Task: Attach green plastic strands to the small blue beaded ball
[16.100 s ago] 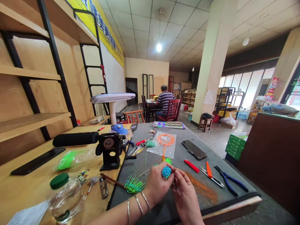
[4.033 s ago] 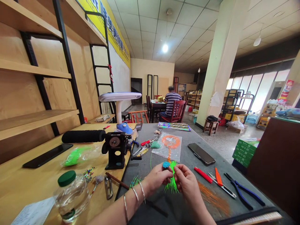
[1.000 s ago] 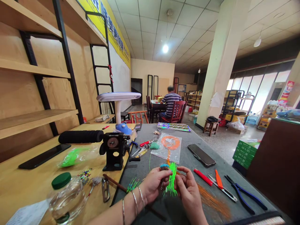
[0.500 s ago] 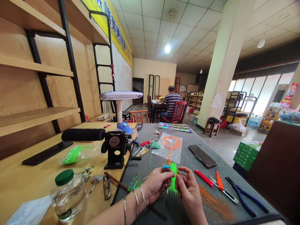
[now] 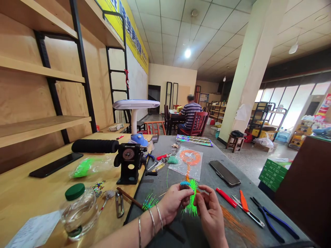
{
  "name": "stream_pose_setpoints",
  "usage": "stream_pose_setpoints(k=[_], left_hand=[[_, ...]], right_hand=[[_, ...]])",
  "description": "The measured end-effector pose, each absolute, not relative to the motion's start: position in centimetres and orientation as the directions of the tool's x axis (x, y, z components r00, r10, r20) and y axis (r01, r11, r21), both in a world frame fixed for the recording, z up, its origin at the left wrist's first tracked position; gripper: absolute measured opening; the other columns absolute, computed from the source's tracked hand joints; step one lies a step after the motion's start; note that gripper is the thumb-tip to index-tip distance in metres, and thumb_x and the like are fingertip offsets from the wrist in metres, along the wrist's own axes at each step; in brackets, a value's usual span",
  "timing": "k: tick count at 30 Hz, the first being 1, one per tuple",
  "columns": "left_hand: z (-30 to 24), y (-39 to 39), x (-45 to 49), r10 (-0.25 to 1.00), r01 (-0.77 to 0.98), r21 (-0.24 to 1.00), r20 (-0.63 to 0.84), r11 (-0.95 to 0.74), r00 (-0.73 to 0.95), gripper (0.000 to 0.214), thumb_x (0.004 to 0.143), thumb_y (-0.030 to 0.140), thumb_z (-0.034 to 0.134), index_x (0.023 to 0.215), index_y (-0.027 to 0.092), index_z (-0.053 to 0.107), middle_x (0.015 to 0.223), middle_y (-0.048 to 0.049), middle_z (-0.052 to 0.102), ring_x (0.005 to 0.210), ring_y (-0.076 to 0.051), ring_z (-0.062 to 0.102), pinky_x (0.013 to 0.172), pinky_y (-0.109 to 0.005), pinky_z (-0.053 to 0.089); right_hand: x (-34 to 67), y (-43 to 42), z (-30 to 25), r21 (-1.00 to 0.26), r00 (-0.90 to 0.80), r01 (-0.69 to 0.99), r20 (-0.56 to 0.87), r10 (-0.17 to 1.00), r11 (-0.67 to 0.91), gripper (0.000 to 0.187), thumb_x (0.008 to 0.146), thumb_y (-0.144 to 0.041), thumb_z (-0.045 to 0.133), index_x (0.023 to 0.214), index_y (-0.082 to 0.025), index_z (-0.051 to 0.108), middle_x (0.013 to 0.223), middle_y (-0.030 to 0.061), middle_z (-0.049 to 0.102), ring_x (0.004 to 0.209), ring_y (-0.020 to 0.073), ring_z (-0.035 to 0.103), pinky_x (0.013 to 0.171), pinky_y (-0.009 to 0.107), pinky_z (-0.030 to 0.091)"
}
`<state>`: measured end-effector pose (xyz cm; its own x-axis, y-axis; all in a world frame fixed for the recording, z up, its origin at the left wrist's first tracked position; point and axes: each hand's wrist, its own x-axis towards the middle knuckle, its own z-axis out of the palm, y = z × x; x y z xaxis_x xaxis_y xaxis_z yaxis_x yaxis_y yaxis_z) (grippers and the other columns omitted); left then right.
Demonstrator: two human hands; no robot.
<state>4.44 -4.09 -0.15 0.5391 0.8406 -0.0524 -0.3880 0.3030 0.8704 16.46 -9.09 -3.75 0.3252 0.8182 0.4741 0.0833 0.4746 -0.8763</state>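
Observation:
My left hand [image 5: 172, 203], with bangles on its wrist, pinches a bundle of bright green strands [image 5: 192, 205] between thumb and fingers. A blue-topped piece [image 5: 184, 184] also sits in that grip, partly hidden by the fingers. My right hand [image 5: 210, 212] is closed in a pinch at the right edge of the green bundle. A little orange shows by its fingertips, but what they hold is mostly hidden. Loose orange fibres [image 5: 236, 222] lie on the dark mat to the right of my right hand. Another green-and-blue bristly bundle [image 5: 150, 202] lies left of my left hand.
Right of my hands are a red tube [image 5: 226, 197], orange-handled scissors [image 5: 243, 201], blue-handled pliers [image 5: 271, 220] and a phone [image 5: 224, 173]. Leftward stand a black counter device [image 5: 130, 163] and a green-capped bottle [image 5: 79, 213]. A plastic bag [image 5: 198, 172] with an orange coil lies ahead. A person sits far off.
The view has shifted slightly, moving the scene a little to the right in the picture. Both hands keep nearly the same pose at the green bundle.

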Motion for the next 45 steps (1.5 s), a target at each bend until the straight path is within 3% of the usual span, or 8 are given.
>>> stream_pose_setpoints(k=[7, 14, 32, 45], left_hand=[[-0.63, -3.68, 4.39, 0.828, -0.404, 0.827, -0.124, 0.391, 0.547, 0.036, 0.05, 0.029, 0.083, 0.064, 0.014, 0.054, 0.049, 0.0075, 0.043, 0.046, -0.004, 0.033, 0.047, -0.019, 0.018], [-0.84, -3.56, 4.45, 0.802, -0.446, 0.792, -0.09, 0.417, 0.59, 0.033, 0.053, 0.025, 0.082, 0.066, 0.012, 0.055, 0.052, 0.0068, 0.044, 0.045, -0.002, 0.034, 0.045, -0.018, 0.019], [-0.38, -3.95, 4.31, 0.803, -0.422, 0.811, -0.096, 0.406, 0.588, 0.035, 0.052, 0.027, 0.083, 0.062, 0.014, 0.052, 0.049, 0.0076, 0.043, 0.044, -0.002, 0.033, 0.046, -0.017, 0.021], [-0.66, -4.04, 4.2, 0.81, -0.401, 0.831, -0.097, 0.385, 0.578, 0.034, 0.054, 0.029, 0.083, 0.065, 0.013, 0.054, 0.049, 0.0069, 0.044, 0.043, -0.002, 0.035, 0.046, -0.018, 0.021]], right_hand=[[16.54, -9.12, -4.22, -0.865, 0.328, 0.108, 0.497, 0.803, 0.491, 0.033, 0.082, -0.044, 0.061, 0.103, -0.021, 0.05, 0.055, -0.0057, 0.053, 0.046, 0.0097, 0.045, 0.042, 0.019, 0.034], [16.33, -9.26, -3.92, -0.869, 0.324, 0.112, 0.491, 0.809, 0.482, 0.033, 0.081, -0.044, 0.062, 0.103, -0.021, 0.052, 0.058, -0.0029, 0.059, 0.05, 0.0126, 0.053, 0.046, 0.02, 0.04], [16.1, -9.19, -3.8, -0.868, 0.28, 0.086, 0.493, 0.824, 0.49, 0.033, 0.083, -0.046, 0.06, 0.103, -0.022, 0.049, 0.066, -0.001, 0.066, 0.056, 0.0158, 0.062, 0.052, 0.023, 0.047], [15.84, -9.15, -3.61, -0.824, 0.288, 0.216, 0.567, 0.772, 0.524, 0.025, 0.086, -0.04, 0.057, 0.101, -0.021, 0.051, 0.059, -0.0041, 0.059, 0.051, 0.013, 0.055, 0.05, 0.022, 0.042]])
